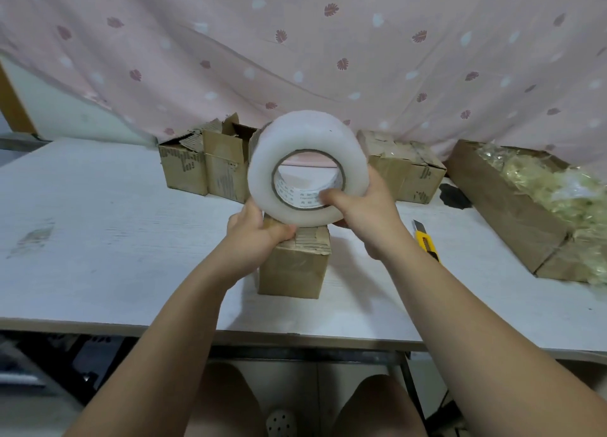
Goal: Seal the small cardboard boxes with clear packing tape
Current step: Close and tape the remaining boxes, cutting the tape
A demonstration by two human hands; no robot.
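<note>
While the person sits at the white counter (98, 226), the head view shows the right hand (369, 215) at the centre of the frame with a closed grip on the tape roll (308, 131): its thumb goes inside the core and its fingers wrap the outer side. The roll is held upright, just above the small cardboard box (294, 267), which stands on the counter at the lower centre with its flaps folded down. The left hand (259, 236) lies on top of this box, thumb on the flaps. Its fingers are partly hidden behind the roll, so I cannot tell what its grip closes on. A yellow utility knife (427, 239) lies to the right of the box. At the back stand more cardboard boxes (203, 170), some open, and at the right edge a long box (512, 213) with pale filling. A pink curtain (295, 42) fills the upper frame.
</note>
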